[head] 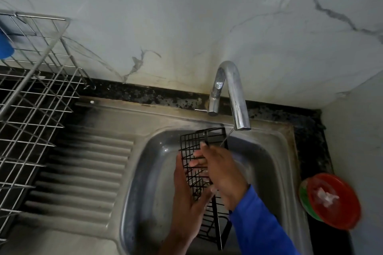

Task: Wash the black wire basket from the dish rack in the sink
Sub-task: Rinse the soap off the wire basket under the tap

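A long, narrow black wire basket [194, 141] stands on end over the steel sink [275, 163], its top end just under the tap spout. A thin stream of water falls from the chrome tap [232, 93] onto its upper right corner. My left hand [186, 198] lies flat against the basket's left side, fingers pointing up. From the right, my right hand [219, 170] grips the basket's upper part, fingers curled through the wires. The blue sleeve of my right arm hides the basket's lower right part.
A silver wire dish rack [31, 109] stands at the left over the ribbed drainboard [83, 172]. A red and green round container [331, 201] sits on the dark counter right of the sink. A marble wall rises behind the tap.
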`<state>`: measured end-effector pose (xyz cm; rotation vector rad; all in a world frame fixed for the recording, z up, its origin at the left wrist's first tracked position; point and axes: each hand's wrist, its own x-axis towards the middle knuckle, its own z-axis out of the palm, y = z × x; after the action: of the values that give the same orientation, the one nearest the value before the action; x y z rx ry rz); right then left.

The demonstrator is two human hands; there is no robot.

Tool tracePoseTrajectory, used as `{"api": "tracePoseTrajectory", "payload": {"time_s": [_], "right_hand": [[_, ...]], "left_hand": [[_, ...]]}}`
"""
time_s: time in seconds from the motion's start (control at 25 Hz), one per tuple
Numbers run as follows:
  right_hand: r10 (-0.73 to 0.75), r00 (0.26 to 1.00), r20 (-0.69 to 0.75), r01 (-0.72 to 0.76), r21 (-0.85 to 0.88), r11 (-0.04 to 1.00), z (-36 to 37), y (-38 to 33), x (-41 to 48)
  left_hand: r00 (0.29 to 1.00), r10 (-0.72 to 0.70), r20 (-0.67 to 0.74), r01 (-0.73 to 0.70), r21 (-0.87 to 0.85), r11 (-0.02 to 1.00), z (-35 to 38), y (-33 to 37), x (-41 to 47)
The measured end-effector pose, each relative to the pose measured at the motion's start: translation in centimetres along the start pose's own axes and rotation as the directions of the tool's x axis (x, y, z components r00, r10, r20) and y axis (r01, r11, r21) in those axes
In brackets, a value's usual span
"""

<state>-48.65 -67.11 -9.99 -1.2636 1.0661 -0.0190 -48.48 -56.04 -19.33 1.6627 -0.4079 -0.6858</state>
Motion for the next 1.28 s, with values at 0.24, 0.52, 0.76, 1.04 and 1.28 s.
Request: {"api": "tracePoseTrajectory", "payload": {"time_s": [0.24, 0.52, 0.76, 1.04, 1.28], "right_hand": [[0.168, 0.972, 0.165, -0.181, 0.069, 0.981, 0.2, 0.7, 1.1], [0.151, 0.946, 0.286, -0.202, 0.159, 0.966, -2.6, -1.4, 3.7], [0.165, 0.967, 0.196, -0.239, 0.453, 0.859, -4.6, -0.8, 8.3], [-0.251, 0.927, 0.278, 0.355, -0.866, 0.353, -3.2, 6.5, 8.9], [-0.007, 0.935, 0.356, 0.352, -0.923, 0.156, -3.6, 7.6, 6.5]], "left_hand": [[0.969, -0.092, 0.231, 0.109, -0.064, 0.992, -2.4, -1.8, 0.0], [0.999, -0.046, -0.019, 0.042, -0.151, 0.988, -2.0, -3.0, 0.5], [0.988, -0.152, -0.001, 0.148, -0.236, 0.96, -1.5, -4.2, 2.0], [0.988, -0.142, 0.059, 0.152, -0.216, 0.965, -0.6, -3.9, 2.8], [0.996, -0.05, 0.078, 0.067, -0.226, 0.972, -0.6, -3.0, 4.3]]}}
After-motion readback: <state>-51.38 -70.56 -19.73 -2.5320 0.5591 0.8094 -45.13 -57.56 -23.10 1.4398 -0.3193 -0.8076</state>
